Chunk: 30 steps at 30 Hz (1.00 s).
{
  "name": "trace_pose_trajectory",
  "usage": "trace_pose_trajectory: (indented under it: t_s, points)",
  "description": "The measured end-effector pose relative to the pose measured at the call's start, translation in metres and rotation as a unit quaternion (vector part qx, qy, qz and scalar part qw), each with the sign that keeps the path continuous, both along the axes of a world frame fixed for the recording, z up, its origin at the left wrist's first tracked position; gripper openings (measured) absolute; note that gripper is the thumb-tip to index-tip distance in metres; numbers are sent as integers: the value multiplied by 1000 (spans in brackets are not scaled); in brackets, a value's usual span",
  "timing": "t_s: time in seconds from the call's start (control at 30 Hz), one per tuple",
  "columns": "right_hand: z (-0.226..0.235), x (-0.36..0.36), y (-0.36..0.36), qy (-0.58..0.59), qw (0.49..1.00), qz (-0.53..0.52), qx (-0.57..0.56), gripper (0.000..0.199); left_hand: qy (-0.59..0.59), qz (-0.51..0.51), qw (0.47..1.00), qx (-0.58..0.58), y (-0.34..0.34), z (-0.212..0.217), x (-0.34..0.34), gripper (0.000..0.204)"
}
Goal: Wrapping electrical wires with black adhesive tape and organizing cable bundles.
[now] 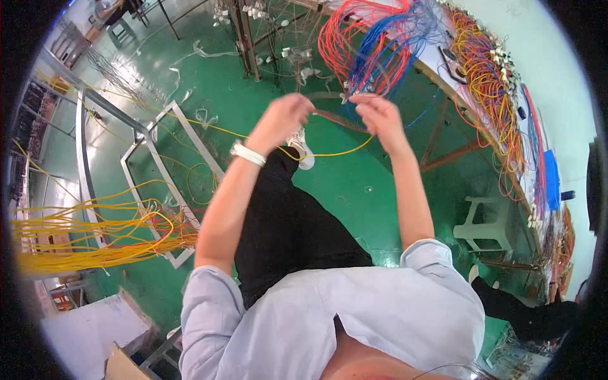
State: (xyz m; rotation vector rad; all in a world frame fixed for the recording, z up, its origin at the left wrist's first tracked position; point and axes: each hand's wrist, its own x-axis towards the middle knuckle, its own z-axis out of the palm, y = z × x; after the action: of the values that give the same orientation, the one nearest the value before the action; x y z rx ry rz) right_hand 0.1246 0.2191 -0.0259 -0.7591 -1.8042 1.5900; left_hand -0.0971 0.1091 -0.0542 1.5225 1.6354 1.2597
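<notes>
Red-blue wire bundle (pixel 373 50) | just above hands | left hand (pixel 285 117), right hand (pixel 375 114) pinching its strands

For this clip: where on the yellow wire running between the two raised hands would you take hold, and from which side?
Probably the yellow wire is best gripped on the slack span that sags just below the right hand, coming from the person's near side. That stretch hangs free over the green floor, while further up it meets the red and blue wire bundle. The left hand is closed near the other end.
</notes>
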Motion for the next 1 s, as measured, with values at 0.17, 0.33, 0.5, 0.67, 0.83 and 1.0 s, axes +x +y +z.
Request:
trace_pose_trajectory:
  t_s: [0.17, 0.33, 0.5, 0.67, 0.83, 1.0]
  points:
    - [-87, -57, 13, -32, 995, 79, 54, 56, 108, -109, 988, -6, 5, 101, 4, 23]
    - [-87, -126, 21, 16, 990, 115, 85, 23, -78, -168, 977, 107, 17, 184, 26, 27]
    - [14, -95, 14, 122, 963, 180, -160, 39, -68, 64, 973, 213, 25, 135, -16, 36]
    - [85, -67, 8, 179, 907, 314, -217, 41, -292, 81, 942, -141, 35, -17, -23, 44]
    - [76, -48, 26, 191, 902, 288, -258, 41, -555, -138, 820, 25, 46, -24, 14, 38]
    - [54, 17, 87, 307, 869, 232, -312, 39, -384, 126, 910, 93, 29, -35, -53, 28]
